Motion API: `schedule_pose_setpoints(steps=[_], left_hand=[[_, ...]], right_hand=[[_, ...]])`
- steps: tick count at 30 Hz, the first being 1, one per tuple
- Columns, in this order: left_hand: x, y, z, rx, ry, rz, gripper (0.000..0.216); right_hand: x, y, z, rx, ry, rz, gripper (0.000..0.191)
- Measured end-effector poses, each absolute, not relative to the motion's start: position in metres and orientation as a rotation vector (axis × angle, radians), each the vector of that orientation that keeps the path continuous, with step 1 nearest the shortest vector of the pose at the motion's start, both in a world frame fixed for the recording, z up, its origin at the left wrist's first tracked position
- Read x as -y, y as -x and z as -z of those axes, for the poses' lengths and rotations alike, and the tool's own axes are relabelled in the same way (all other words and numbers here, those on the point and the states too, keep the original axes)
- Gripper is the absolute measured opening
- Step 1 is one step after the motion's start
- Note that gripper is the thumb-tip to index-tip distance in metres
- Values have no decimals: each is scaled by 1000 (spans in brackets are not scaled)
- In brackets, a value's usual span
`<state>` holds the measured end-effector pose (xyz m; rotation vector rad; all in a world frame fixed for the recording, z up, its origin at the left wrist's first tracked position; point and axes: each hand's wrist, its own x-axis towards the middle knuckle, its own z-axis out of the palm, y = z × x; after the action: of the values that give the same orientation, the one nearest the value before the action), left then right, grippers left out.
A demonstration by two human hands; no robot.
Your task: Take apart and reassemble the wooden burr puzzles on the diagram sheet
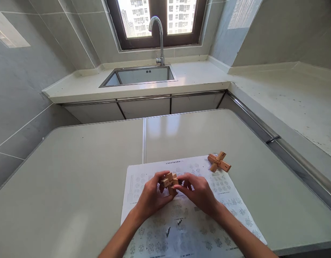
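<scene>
Wooden puzzle betw both hands, long piece lying left-right

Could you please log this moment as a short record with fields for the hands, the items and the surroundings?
left hand: grips the wooden puzzle from the left
right hand: fingers on the same puzzle's right side
second puzzle: crossed wooden pieces, lying on the sheet's far right corner, untouched
printed sheet: flat on the table, under both hands
background: sink and faucet below a window
</scene>
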<state>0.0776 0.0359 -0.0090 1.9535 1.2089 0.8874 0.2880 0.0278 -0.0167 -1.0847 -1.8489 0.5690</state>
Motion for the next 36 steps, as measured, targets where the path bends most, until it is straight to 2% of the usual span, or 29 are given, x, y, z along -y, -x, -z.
schedule_pose_setpoints(steps=[7, 15, 26, 36], left_hand=[[-37, -78, 10, -1169, -2022, -903, 50], [-40, -78, 1, -1141, -2104, -900, 53], [-41, -75, -8, -993, -1771, -957, 59], [-42, -73, -11, -949, -1703, -886, 71]], right_hand=[[-27, -288, 14, 1916, 1016, -528, 10], [-25, -286, 13, 1890, 1022, -599, 16], [-33, -290, 3, 1688, 1109, -1104, 27], [-34, -293, 0, 1487, 936, -1571, 38]])
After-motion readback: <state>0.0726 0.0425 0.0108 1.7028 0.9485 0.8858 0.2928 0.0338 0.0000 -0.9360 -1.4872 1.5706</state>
